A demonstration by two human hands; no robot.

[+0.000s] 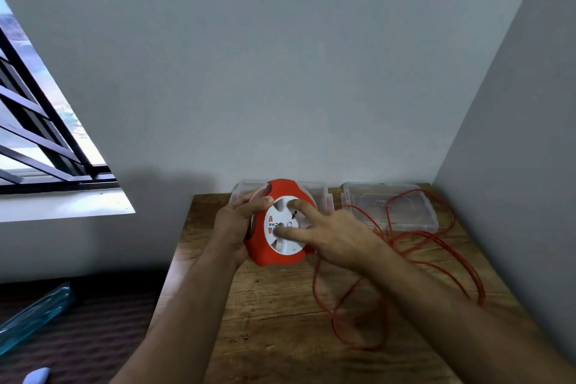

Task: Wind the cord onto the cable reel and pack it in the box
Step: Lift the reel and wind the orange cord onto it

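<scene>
My left hand (237, 224) grips the left edge of a red cable reel (274, 251), holding it tilted up off the wooden table (274, 321). The reel's white round face (282, 215) points toward me. My right hand (330, 232) lies across that face with its fingers spread and its fingertips pressing on the white disc. A long orange cord (405, 246) runs from the reel's right side and sprawls in loose loops over the right half of the table. A clear plastic box (318, 193) stands behind the reel against the wall.
A clear plastic lid (389, 206) lies flat at the back right, with cord loops over it. Grey walls close the table at the back and right. A barred window (46, 134) is at left, and a blue transparent object (34, 315) lies low at left.
</scene>
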